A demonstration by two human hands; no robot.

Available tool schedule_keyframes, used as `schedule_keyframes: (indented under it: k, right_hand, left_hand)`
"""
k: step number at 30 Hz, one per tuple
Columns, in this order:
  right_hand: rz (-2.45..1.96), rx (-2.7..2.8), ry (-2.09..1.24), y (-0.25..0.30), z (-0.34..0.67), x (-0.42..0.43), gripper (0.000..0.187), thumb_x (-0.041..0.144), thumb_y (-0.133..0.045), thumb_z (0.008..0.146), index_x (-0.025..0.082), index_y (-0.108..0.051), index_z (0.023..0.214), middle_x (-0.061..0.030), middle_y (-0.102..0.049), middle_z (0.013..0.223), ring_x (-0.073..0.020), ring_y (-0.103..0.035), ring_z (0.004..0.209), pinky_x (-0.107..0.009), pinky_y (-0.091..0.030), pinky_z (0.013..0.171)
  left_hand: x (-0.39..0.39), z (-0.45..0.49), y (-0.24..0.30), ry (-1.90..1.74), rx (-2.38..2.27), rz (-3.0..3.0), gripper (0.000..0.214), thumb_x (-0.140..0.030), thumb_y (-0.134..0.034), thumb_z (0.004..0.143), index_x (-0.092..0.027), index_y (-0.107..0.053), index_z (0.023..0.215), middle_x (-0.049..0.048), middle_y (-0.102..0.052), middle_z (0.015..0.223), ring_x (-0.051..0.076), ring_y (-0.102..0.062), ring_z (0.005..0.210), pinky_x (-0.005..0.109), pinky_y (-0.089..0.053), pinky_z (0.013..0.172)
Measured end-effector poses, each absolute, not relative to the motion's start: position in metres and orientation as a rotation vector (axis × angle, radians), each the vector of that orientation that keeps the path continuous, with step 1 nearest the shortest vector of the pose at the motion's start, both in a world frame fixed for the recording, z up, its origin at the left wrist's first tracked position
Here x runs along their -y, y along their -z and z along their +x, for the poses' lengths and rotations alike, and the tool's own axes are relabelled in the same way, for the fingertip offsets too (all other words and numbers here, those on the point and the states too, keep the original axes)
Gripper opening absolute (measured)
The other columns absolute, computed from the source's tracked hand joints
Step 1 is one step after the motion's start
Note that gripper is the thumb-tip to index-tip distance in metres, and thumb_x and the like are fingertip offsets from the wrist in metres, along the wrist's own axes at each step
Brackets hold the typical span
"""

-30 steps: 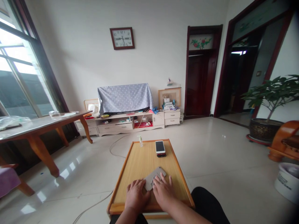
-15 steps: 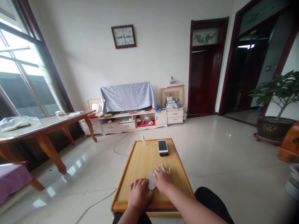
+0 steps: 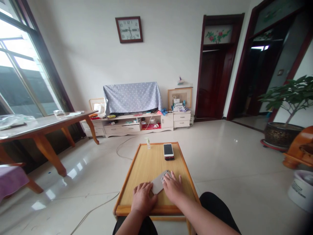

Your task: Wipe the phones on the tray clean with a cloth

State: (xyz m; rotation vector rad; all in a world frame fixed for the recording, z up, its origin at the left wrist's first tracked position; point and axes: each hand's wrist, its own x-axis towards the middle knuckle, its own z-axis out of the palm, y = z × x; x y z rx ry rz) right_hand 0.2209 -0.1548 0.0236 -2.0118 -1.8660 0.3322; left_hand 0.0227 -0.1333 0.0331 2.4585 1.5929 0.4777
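A grey smartphone (image 3: pixel 157 185) lies back up and slanted on the small wooden table (image 3: pixel 137 169). My left hand (image 3: pixel 143 195) grips its lower left end, thumb along the near edge and fingers over the far side. On the phone's upper right part, my right hand (image 3: pixel 173 188) presses a small crumpled whitish wipe (image 3: pixel 164 177) with its fingertips, and some of its fingers spread past the phone. The wipe is mostly hidden under the fingers. Beyond the hands lies a small stack of phones (image 3: pixel 168 151), the top one white with a dark screen.
A clear pump bottle (image 3: pixel 148 143) stands at the table's far left corner. Raised wooden edging (image 3: pixel 188 173) runs round the tabletop. A cable (image 3: pixel 97 209) crosses the floor on the left. Further off are a larger table (image 3: pixel 49 125) and a potted plant (image 3: pixel 281 133).
My right hand has shifted slightly over the phone, uncovering more of its back and upper end. My left hand keeps its grip. The whole view has tilted a little.
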Motion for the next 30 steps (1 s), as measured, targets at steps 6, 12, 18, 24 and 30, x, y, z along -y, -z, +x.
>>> schedule_keyframes:
  k: [6, 12, 18, 24, 30]
  right_hand:
    - [-2.065, 1.829, -0.348, -0.032, 0.216, 0.128, 0.047, 0.036, -0.026, 0.103, 0.031, -0.057, 0.138, -0.0016, -0.047, 0.154, -0.0299, -0.020, 0.151, -0.065, -0.007, 0.117]
    - [-2.037, 1.861, -0.306, -0.014, 0.230, 0.166, 0.050, 0.041, -0.022, 0.104, 0.033, -0.049, 0.145, 0.0003, -0.039, 0.159, -0.0292, -0.015, 0.153, -0.063, -0.004, 0.118]
    - [-2.029, 1.865, -0.300, -0.010, 0.237, 0.176, 0.050, 0.042, -0.022, 0.104, 0.033, -0.049, 0.145, 0.0011, -0.042, 0.157, -0.0284, -0.015, 0.153, -0.063, -0.003, 0.119]
    - [-2.071, 1.833, -0.360, -0.024, 0.239, 0.132, 0.047, 0.039, -0.026, 0.103, 0.033, -0.053, 0.141, 0.0009, -0.043, 0.157, -0.0292, -0.017, 0.152, -0.064, -0.005, 0.118]
    - [-2.051, 1.829, -0.358, -0.016, 0.244, 0.129, 0.044, 0.033, -0.035, 0.101, 0.033, -0.054, 0.140, -0.0011, -0.045, 0.155, -0.0267, -0.023, 0.150, -0.061, -0.007, 0.118]
  left_hand:
    - [0.132, 0.023, -0.032, -0.449, -1.615, 2.450, 0.050, -0.046, -0.065, 0.077, -0.035, -0.064, 0.126, -0.0003, -0.063, 0.138, 0.025, -0.050, 0.130, 0.040, -0.030, 0.110]
    - [0.132, 0.023, -0.027, -0.496, -1.577, 2.477, 0.048, -0.045, -0.064, 0.078, -0.034, -0.063, 0.125, -0.0002, -0.064, 0.136, 0.025, -0.050, 0.129, 0.040, -0.030, 0.110]
    - [0.132, 0.023, -0.027, -0.507, -1.565, 2.481, 0.046, -0.044, -0.063, 0.079, -0.033, -0.064, 0.125, 0.0003, -0.064, 0.135, 0.024, -0.050, 0.129, 0.040, -0.029, 0.110]
    - [0.132, 0.023, -0.030, -0.488, -1.585, 2.474, 0.047, -0.043, -0.063, 0.079, -0.033, -0.063, 0.125, 0.0005, -0.064, 0.135, 0.024, -0.051, 0.128, 0.039, -0.029, 0.110]
    - [0.131, 0.023, -0.028, -0.496, -1.582, 2.471, 0.047, -0.042, -0.063, 0.079, -0.033, -0.063, 0.125, 0.0008, -0.064, 0.135, 0.025, -0.050, 0.128, 0.040, -0.029, 0.110]
